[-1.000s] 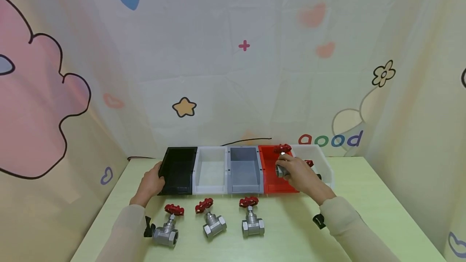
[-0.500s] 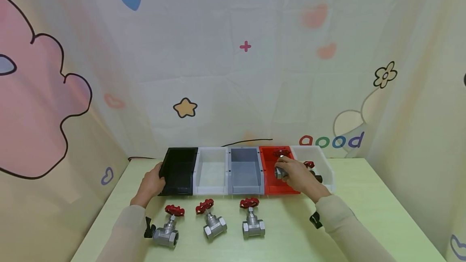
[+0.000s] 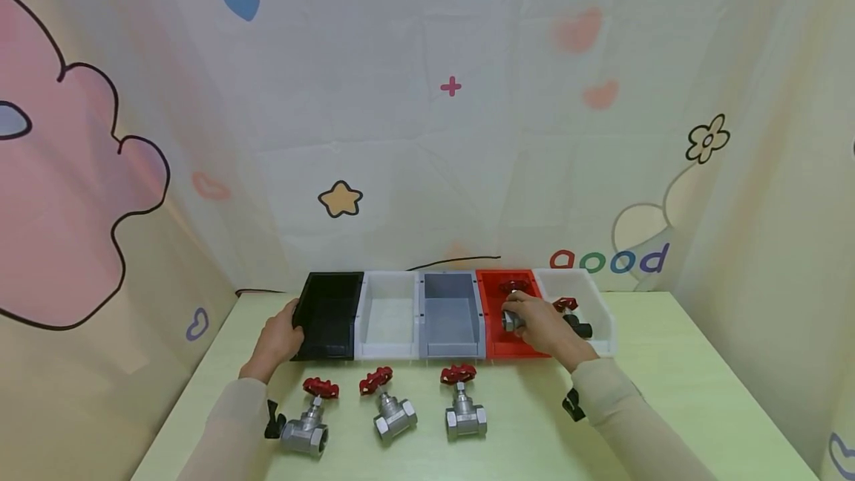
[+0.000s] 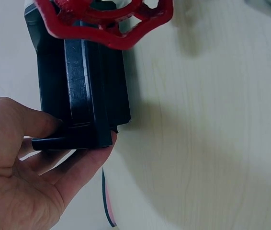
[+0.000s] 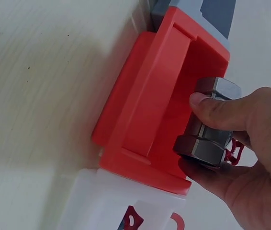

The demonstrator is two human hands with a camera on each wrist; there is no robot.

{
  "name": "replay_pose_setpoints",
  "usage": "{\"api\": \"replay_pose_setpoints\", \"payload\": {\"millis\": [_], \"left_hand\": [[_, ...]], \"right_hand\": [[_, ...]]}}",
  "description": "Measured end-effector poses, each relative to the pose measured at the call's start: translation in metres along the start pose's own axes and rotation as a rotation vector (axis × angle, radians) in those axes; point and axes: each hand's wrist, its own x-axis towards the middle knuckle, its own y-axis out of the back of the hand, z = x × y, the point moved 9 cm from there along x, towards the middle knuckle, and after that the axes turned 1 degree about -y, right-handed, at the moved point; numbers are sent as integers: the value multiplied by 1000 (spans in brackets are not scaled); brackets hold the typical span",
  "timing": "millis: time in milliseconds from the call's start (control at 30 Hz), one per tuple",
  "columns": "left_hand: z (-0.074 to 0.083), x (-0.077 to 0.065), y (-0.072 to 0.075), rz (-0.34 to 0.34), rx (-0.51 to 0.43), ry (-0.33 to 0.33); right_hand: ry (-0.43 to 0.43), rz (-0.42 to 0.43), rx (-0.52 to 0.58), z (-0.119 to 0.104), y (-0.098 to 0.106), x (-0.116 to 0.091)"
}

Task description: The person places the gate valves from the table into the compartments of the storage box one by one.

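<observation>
Handwheel valve (image 5: 205, 134) gripped in right hand (image 3: 544, 321) at red bin (image 5: 157, 96); left hand (image 3: 275, 336) pinches black bin's (image 3: 327, 318) edge. Step, judged: placing. Next calls for seating, then release.

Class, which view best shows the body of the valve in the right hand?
The right wrist view: the valve body appears large and close. The head view shows it small, partly covered by the right hand; the left wrist view shows none of it.
</observation>
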Motion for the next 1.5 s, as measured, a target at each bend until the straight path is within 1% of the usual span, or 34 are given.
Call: {"api": "replay_pose_setpoints", "payload": {"millis": [267,433,767,900,1033,1267,1500], "left_hand": [[-1,2,1,7,10,-12],[-2,2,1,7,10,-8],[-4,-1,-4,-8,-22,0],[-4,-2,-4,-10,-19,2],[-4,-2,-1,4,-3,-2],[-5,-1,-2,-3,-13,-1],[-3,1,-2,7,-6,-11]], "right_hand": [[19,20,-32,1,-9,8],[21,1,-22,1,-16,12],[-44,-49,18,7,-29,11],[-45,-47,18,7,-31,12],[-32,-48,9,7,-33,16],[-77,-95,15,12,-40,21],[-76,-96,-4,14,-42,24]]}}
